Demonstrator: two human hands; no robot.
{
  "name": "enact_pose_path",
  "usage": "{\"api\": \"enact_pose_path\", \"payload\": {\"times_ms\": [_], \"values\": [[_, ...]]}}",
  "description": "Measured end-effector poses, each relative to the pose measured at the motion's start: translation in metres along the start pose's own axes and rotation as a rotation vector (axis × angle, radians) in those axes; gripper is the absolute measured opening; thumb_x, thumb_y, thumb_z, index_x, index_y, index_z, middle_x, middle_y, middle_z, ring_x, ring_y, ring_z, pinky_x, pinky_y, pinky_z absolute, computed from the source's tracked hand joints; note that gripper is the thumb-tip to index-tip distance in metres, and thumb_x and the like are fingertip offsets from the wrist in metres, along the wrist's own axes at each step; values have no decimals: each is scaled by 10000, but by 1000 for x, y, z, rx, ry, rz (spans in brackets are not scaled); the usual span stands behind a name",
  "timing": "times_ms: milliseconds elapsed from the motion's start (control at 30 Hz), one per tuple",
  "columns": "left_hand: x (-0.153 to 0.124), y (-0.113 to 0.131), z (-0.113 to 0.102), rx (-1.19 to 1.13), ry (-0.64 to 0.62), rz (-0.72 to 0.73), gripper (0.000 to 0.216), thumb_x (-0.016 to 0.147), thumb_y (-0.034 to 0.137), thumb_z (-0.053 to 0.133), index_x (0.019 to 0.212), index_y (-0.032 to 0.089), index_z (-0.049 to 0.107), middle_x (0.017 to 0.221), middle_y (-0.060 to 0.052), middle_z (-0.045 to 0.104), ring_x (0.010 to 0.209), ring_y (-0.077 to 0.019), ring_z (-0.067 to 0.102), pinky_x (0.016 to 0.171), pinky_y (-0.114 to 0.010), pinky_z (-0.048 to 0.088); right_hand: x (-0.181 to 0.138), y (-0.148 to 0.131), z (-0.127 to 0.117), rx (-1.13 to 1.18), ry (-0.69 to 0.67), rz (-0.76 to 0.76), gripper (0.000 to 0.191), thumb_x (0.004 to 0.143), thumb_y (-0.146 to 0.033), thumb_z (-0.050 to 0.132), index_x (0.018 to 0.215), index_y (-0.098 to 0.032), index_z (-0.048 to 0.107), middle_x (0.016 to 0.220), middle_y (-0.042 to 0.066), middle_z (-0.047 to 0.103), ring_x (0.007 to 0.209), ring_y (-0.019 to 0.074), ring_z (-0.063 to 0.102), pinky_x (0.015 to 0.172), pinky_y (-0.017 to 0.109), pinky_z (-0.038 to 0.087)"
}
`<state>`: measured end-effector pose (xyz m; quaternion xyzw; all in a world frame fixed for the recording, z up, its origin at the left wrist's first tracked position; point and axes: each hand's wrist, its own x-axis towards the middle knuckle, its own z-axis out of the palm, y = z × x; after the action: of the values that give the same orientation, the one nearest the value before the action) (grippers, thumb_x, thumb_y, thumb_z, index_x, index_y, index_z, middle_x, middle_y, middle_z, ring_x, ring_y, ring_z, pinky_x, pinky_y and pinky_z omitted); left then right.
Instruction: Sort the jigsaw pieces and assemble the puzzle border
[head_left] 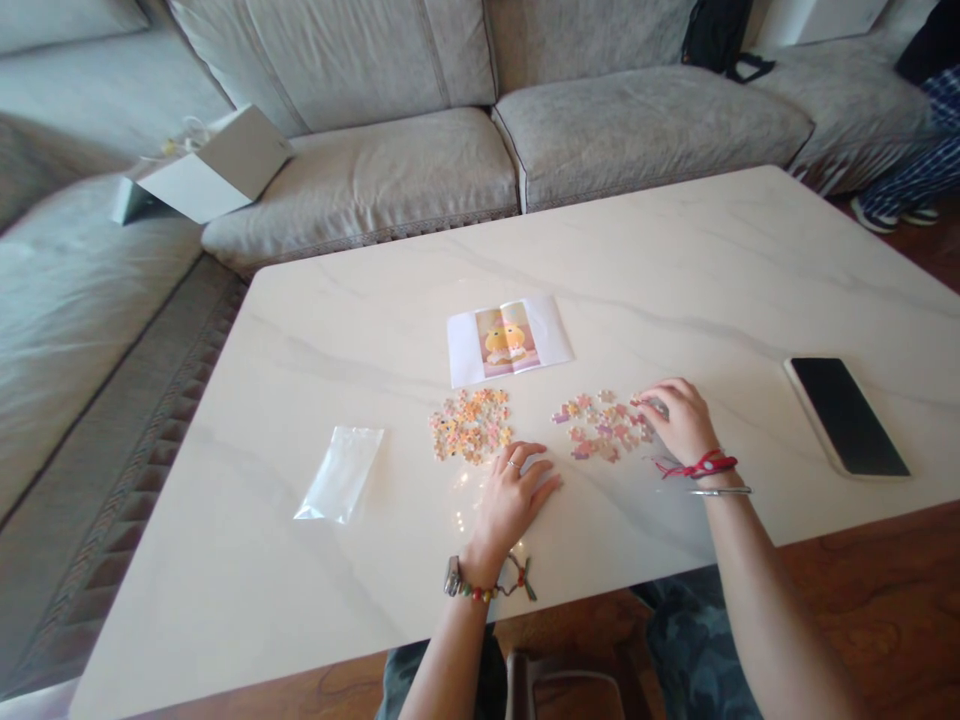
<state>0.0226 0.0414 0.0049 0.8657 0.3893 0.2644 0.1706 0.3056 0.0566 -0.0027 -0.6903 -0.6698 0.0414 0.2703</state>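
Head: two piles; left hand (512, 497) flat by left pile (470, 425); right hand (679, 420) curled on right pile (604, 428), hold unclear.

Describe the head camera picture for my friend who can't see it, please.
On a white table, a person's left hand lies flat beside one pile of puzzle pieces and the right hand touches a second pile. Behind the piles lies a picture sheet; a clear plastic bag lies left, a phone right, a grey sofa beyond.

- One head-worn camera, above the near edge of the table (675, 260).
- It faces forward and down across the table, to the sofa (390, 170) beyond its far edge.
- Close in: the table nearly fills the view.
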Motion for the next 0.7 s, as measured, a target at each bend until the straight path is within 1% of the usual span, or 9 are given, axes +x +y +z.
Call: {"api": "enact_pose_path", "payload": {"times_ms": [100,200,333,467,567,633,700], "values": [[0,-1,1,0,-11,-8,147,809,286,539,917,198,586,1038,-78,555,1005,-209,486,834,-392,463,0,-7,-1,13,-52,-42,108,752,-287,551,784,-218,628,907,75,561,846,218,512,718,369,407],[0,-1,2,4,-9,-19,143,804,283,546,910,197,588,1032,-76,559,1007,-208,487,839,-391,459,-2,-14,1,-23,-100,-87,110,742,-272,571,823,-233,634,942,68,563,859,216,504,724,367,389],[1,0,4,20,-10,-10,140,810,279,536,908,195,591,1020,-75,566,986,-203,498,829,-390,459,-4,-19,6,-72,-132,-97,74,756,-255,558,775,-223,622,937,61,570,861,208,496,718,353,364],[0,-1,5,21,-37,-15,141,814,272,529,911,191,592,1035,-77,562,1003,-206,489,835,-386,452,-2,-16,6,-80,-113,-69,101,778,-255,525,733,-199,596,908,64,584,844,205,498,699,338,360],[0,-2,5,23,-52,-26,148,816,269,527,928,194,589,1055,-75,553,1017,-206,480,846,-387,445,-1,-12,1,-55,-64,-49,120,793,-236,490,774,-202,604,894,69,584,843,209,501,707,344,370],[-1,-2,6,24,-53,-24,148,817,270,527,929,196,588,1057,-75,552,1017,-206,479,847,-388,444,0,-13,-3,-8,-54,-66,136,791,-255,499,828,-213,623,906,74,578,851,212,501,716,350,382],[-1,-2,6,25,-54,-20,146,817,271,527,925,194,588,1052,-75,554,1008,-205,482,843,-388,445,-1,-20,-4,43,-96,-131,163,774,-299,537,878,-233,643,947,74,569,861,212,497,737,363,389]]}}
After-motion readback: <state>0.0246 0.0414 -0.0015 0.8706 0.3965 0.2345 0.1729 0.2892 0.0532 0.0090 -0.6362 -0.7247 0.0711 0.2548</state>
